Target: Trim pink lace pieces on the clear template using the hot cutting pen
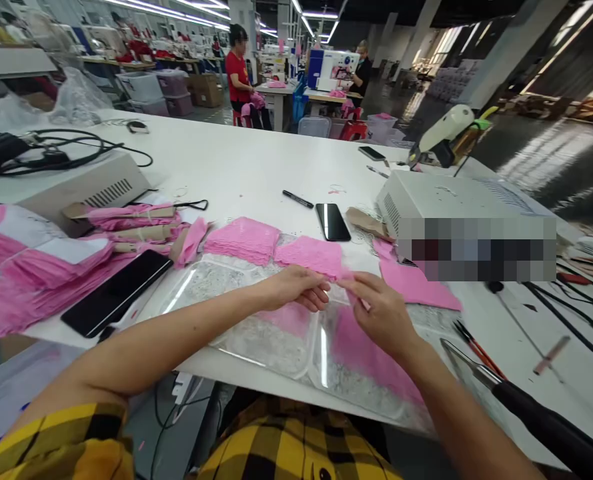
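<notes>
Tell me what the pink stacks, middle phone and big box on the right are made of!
Pink stacks: probably cloth, matt and soft-looking, with many thin, uneven layers at the edges.
Phone: its front looks like glossy glass, since it mirrors a bright strip.
Box: maybe painted metal, pale and smooth with slots, though plastic is possible.
</notes>
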Demonstrator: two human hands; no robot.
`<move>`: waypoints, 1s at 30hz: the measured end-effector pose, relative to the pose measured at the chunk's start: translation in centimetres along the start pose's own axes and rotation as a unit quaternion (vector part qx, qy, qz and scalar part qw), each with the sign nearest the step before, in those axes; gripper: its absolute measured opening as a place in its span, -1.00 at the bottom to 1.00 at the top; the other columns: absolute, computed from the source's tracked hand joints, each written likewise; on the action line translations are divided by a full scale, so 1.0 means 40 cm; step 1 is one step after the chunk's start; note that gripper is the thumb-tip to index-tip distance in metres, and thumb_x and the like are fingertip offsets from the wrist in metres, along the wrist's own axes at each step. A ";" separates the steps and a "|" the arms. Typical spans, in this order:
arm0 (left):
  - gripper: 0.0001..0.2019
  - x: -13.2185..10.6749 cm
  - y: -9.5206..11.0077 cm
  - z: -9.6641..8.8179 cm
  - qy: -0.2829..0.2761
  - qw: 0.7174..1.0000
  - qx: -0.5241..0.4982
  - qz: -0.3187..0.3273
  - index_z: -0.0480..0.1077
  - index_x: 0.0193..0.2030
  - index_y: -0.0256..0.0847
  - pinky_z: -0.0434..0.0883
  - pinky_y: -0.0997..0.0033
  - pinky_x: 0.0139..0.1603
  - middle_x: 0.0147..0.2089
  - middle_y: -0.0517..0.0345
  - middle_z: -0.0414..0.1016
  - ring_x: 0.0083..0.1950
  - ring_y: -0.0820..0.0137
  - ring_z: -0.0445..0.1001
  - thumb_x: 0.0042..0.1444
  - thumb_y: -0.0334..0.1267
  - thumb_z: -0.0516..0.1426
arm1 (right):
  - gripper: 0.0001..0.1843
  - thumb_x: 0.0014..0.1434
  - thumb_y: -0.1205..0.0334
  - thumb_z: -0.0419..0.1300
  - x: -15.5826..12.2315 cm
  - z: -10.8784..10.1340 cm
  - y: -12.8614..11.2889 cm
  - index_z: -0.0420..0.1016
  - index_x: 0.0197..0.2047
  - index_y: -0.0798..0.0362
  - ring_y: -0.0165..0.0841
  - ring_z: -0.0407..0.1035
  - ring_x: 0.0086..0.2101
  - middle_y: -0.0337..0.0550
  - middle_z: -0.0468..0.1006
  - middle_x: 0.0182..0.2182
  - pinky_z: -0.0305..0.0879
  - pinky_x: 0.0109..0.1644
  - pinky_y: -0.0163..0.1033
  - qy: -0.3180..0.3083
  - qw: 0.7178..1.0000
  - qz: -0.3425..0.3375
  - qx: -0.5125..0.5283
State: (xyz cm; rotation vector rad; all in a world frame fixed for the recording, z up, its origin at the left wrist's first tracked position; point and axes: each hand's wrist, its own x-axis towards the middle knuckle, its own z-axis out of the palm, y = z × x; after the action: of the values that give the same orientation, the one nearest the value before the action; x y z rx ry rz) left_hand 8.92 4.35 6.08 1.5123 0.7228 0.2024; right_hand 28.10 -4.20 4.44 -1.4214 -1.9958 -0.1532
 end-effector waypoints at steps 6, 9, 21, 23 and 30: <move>-0.44 -0.082 -0.037 -0.051 0.047 0.981 -0.165 -0.095 0.40 -0.33 -0.35 0.53 0.31 -0.30 -0.41 0.01 0.51 -0.39 0.37 0.55 0.20 0.23 0.02 | -0.68 0.26 0.43 0.01 0.053 0.087 -0.126 0.55 -0.10 0.02 -0.33 0.49 -0.15 -0.08 0.61 -0.12 0.48 -0.10 -0.18 -0.062 0.975 -0.199 0.081; -0.58 -0.104 -0.056 -0.054 0.072 0.973 -0.191 -0.108 0.40 -0.34 -0.33 0.52 0.38 -0.35 -0.48 0.15 0.46 -0.45 0.43 0.50 0.03 0.08 0.26 | -0.62 0.27 0.44 0.00 0.054 0.084 -0.140 0.43 0.09 0.03 -0.36 0.46 -0.04 -0.09 0.58 -0.05 0.45 0.01 -0.19 -0.085 0.966 -0.180 0.164; -0.72 -0.110 -0.075 -0.048 0.102 0.990 0.012 -0.092 0.43 -0.29 -0.29 0.44 0.49 -0.46 -0.37 0.18 0.43 -0.42 0.44 0.43 -0.02 -0.09 0.25 | -0.86 0.10 0.26 0.11 -0.004 0.051 -0.054 0.49 -0.29 0.02 -0.39 0.39 -0.39 -0.19 0.53 -0.32 0.29 -0.31 -0.26 -0.243 0.948 0.199 0.052; -0.75 -0.108 -0.075 -0.043 0.121 0.985 0.089 -0.085 0.46 -0.22 -0.28 0.42 0.48 -0.42 -0.31 0.12 0.47 -0.33 0.37 0.47 -0.07 -0.25 0.26 | -0.86 0.12 0.26 0.08 -0.003 0.053 -0.058 0.46 -0.38 0.01 -0.40 0.36 -0.42 -0.20 0.50 -0.37 0.26 -0.35 -0.27 -0.248 0.946 0.199 0.057; -0.64 -0.132 -0.059 -0.056 0.168 0.944 0.275 -0.065 0.50 -0.10 -0.24 0.39 0.47 -0.29 -0.20 0.08 0.54 -0.19 0.30 0.50 -0.09 -0.49 0.13 | -0.84 0.16 0.21 0.01 0.020 0.039 -0.056 0.36 -0.40 -0.01 -0.39 0.33 -0.49 -0.24 0.48 -0.47 0.23 -0.42 -0.27 -0.254 0.937 0.210 0.117</move>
State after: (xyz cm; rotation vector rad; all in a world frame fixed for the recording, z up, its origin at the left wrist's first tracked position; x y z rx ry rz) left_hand 2.85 3.10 5.69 1.9752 1.2219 0.1684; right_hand 25.29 -3.74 4.33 -1.8116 -1.9443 0.6828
